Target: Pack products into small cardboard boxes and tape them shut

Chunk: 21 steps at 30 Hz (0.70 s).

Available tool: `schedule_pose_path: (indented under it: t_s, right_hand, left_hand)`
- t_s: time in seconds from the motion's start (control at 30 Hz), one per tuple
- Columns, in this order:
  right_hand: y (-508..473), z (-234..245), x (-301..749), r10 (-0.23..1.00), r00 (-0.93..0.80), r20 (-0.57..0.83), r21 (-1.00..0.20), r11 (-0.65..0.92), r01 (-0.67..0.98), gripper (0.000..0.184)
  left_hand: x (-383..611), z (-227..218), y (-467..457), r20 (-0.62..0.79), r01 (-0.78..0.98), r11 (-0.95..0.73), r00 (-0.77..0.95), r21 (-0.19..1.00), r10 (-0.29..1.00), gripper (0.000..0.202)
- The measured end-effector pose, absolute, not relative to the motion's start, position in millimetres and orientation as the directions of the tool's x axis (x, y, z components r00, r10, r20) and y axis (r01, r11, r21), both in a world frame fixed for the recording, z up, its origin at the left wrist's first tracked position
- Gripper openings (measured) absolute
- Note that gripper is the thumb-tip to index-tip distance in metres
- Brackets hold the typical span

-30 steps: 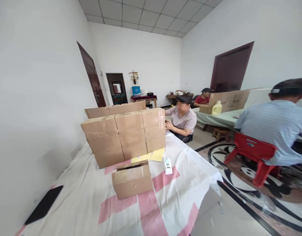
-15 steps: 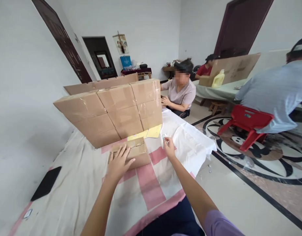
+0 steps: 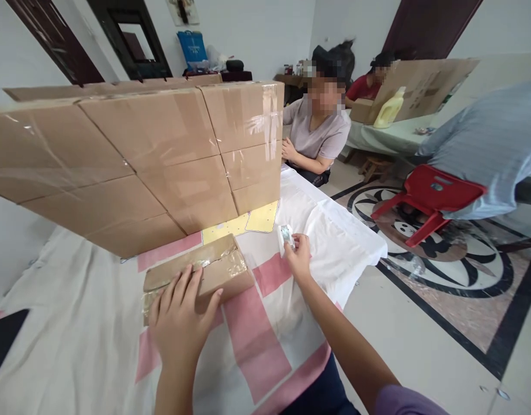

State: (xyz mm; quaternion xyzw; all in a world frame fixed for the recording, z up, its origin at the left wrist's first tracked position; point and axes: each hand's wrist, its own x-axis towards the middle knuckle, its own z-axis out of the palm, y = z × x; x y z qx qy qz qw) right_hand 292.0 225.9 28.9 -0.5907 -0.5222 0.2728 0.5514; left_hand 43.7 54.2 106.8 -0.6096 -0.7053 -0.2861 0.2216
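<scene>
My left hand (image 3: 179, 314) lies with spread fingers on a small closed cardboard box (image 3: 219, 271), which rests on the pink and white cloth (image 3: 259, 337). To the right of that box, my right hand (image 3: 298, 256) pinches a small white item with a greyish label or window (image 3: 285, 235); its exact kind is too small to tell. It is at the cloth's surface or just over it. Behind the box stands a wide wall of taped cardboard (image 3: 183, 155). Yellow patterned sheets (image 3: 260, 219) lie at its foot.
Across the cardboard wall crouches a co-worker (image 3: 319, 127), a hand at its edge. Another person sits on a red plastic chair (image 3: 447, 190) at right. A far table (image 3: 369, 138) bears a yellow jug (image 3: 390, 109) and more cardboard. A black flat object (image 3: 3, 340) lies at left.
My view has come nearer and lower, so the boxes look larger. The white item in my right hand now shows more of its face. My left hand stays on the small box.
</scene>
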Motion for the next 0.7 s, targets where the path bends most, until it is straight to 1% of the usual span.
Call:
schedule_pose_path:
  t_s: [0.07, 0.1, 0.17, 0.37, 0.57, 0.7]
  right_hand:
    - [221, 33, 292, 0.919, 0.318, 0.235, -0.934, 0.123, 0.334, 0.014]
    - [220, 35, 292, 0.919, 0.321, 0.229, -0.934, 0.114, 0.340, 0.012]
    - [219, 37, 293, 0.919, 0.327, 0.222, -0.936, 0.107, 0.335, 0.014]
    - [229, 37, 298, 0.923, 0.338, 0.186, -0.954, 0.087, 0.286, 0.024]
    - [234, 32, 300, 0.920, 0.336, 0.200, -0.951, 0.100, 0.291, 0.030]
    - [235, 29, 300, 0.928, 0.322, 0.187, -0.959, 0.101, 0.264, 0.034]
  left_hand:
    - [44, 105, 55, 0.672, 0.987, 0.091, -0.159, 0.135, 0.723, 0.068]
    - [44, 105, 55, 0.676, 0.988, 0.088, -0.154, 0.131, 0.721, 0.070]
    - [43, 105, 55, 0.680, 0.989, 0.083, -0.145, 0.123, 0.718, 0.073]
    - [44, 107, 51, 0.624, 0.987, 0.103, -0.159, 0.125, 0.765, 0.077]
    - [44, 106, 51, 0.665, 0.988, 0.111, -0.153, 0.105, 0.731, 0.084]
    - [43, 105, 53, 0.675, 0.987, 0.115, -0.162, 0.114, 0.720, 0.084]
